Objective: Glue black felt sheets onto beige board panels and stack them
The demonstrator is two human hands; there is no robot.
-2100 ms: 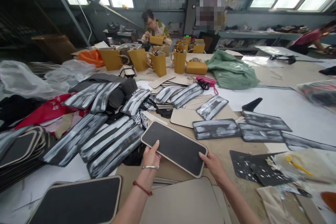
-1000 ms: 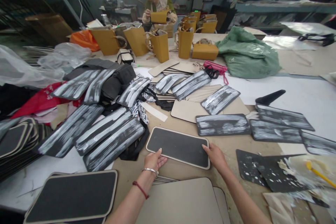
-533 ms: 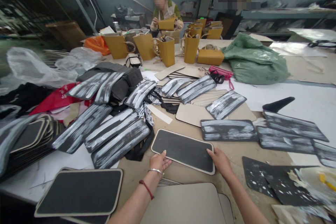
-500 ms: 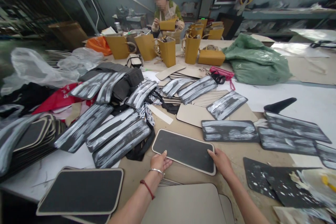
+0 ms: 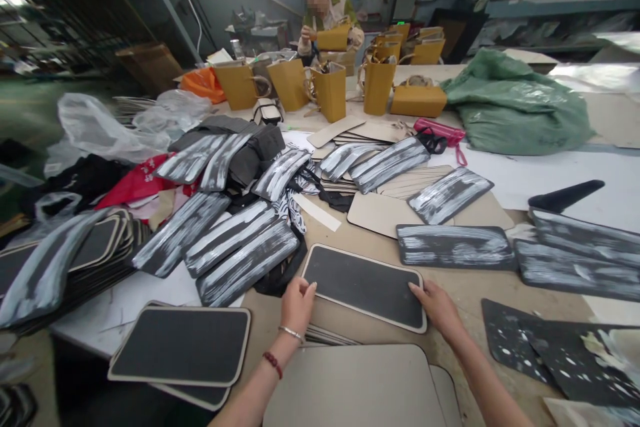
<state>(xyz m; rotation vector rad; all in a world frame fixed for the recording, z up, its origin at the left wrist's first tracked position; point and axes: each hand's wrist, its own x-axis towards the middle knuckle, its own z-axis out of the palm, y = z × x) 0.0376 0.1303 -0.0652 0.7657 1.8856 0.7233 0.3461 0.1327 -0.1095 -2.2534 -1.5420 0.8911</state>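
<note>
And the left hand [image 5: 298,310] has changed its hold: the open fingers seen half a second ago under the near edge are now curled in at the near left corner of the dark panel [image 5: 364,287], while the view has swung leftward. Whether those fingers truly pinch the rim, I can't tell. The right hand [image 5: 440,307] is clear enough: grasping the right end, thumb on the dark face. The panel lies between them, framed by a pale border, slightly slanted, its right end nearer the wearer.

This looks like an aligning step, edge against edge; the next move, I'd judge, calls for both ends held steady and the border kept even. Both forearms reach forward and lean inward, the wrists low.

Just nearer sits a stack of beige boards [image 5: 350,387]; left of it, similar bordered panels [image 5: 185,347]. Beyond, white-streaked pieces [image 5: 453,247] are spread about, then mustard bags [image 5: 333,95], and a co-worker [image 5: 345,3] handling another one.
</note>
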